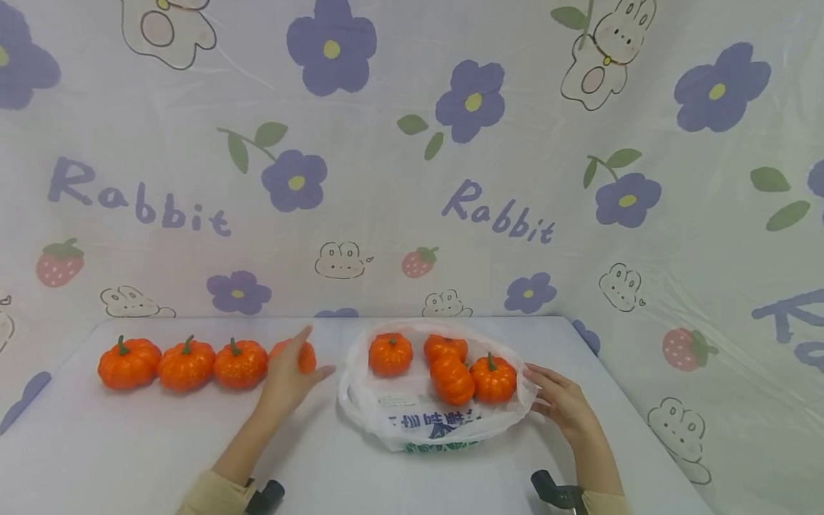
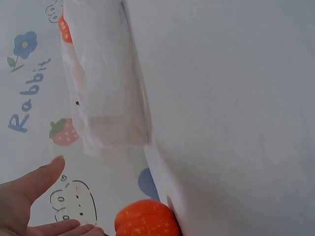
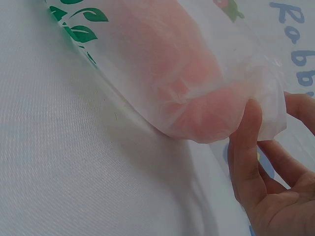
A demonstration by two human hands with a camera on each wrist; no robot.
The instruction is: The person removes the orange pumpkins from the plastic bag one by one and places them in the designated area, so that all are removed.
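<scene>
A white plastic bag (image 1: 428, 425) with blue and green print stands with its mouth spread wide, and several small orange pumpkins (image 1: 390, 355) lie inside. My right hand (image 1: 566, 404) pinches the bag's rim on its right side; in the right wrist view the thumb (image 3: 250, 142) is in front of the thin plastic. On the left, my left hand (image 1: 290, 379) reaches over the rightmost pumpkin of a row (image 1: 307, 355), partly hiding it. Its thumb and fingers are spread, and in the left wrist view the pumpkin (image 2: 147, 219) shows beside the fingertips.
Several more orange pumpkins with green stems (image 1: 187, 365) stand in a row at the left of the white table (image 1: 360, 486). Behind the table hangs a cloth (image 1: 386, 179) printed with rabbits and flowers.
</scene>
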